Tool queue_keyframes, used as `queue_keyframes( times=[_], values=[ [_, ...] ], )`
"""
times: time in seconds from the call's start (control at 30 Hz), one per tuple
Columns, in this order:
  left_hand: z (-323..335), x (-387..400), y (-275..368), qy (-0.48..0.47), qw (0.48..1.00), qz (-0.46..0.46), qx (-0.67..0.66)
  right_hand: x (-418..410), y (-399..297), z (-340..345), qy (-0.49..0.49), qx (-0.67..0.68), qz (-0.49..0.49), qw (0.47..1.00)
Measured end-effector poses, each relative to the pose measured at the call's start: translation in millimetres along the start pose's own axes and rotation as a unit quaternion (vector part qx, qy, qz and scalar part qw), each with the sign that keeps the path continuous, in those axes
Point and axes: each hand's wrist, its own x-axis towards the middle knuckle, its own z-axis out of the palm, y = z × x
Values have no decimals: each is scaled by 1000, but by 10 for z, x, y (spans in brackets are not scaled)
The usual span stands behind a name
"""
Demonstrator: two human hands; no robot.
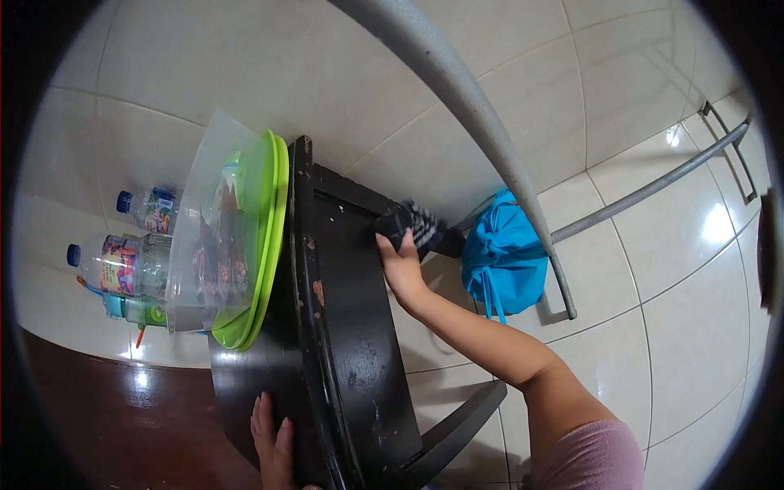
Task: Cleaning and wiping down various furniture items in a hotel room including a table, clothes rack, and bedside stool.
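My right hand grips a dark cloth with a black-and-white pattern, pressed near the far end of a black wooden side panel. This panel belongs to a small piece of black wooden furniture with chipped paint along its edge. My left hand rests on the furniture's glossy top, fingers extended, holding nothing. A translucent plastic container with a lime-green base or lid stands on that top; wrapped contents show faintly through its wall.
Beyond the container are a plastic bottle and a smaller bottle. A blue fabric bag sits on the tiled floor beside a grey metal tube frame. A curved black leg juts out near my right forearm. Tiled wall lies behind.
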Motion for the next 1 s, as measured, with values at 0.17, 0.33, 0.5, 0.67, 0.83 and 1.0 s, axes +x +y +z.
queue_keyframes(
  times=[0.17,0.33,0.5,0.67,0.83,1.0],
  values=[
    [1,18,15,8,1000,8,8,77,129,-230,94,-71,94,989],
    [15,51,47,14,1000,20,-2,244,574,-754,154,-61,68,984],
    [13,-3,53,24,1000,4,10,56,-328,-332,16,-330,-342,880],
    [74,42,82,23,998,-20,-61,404,4,-548,15,-274,-269,924],
    [95,33,72,47,996,-20,-68,72,-179,-827,-49,-412,-367,833],
    [76,-4,127,48,996,-36,-65,-557,-582,-1697,-354,-587,-311,658]
  ],
)
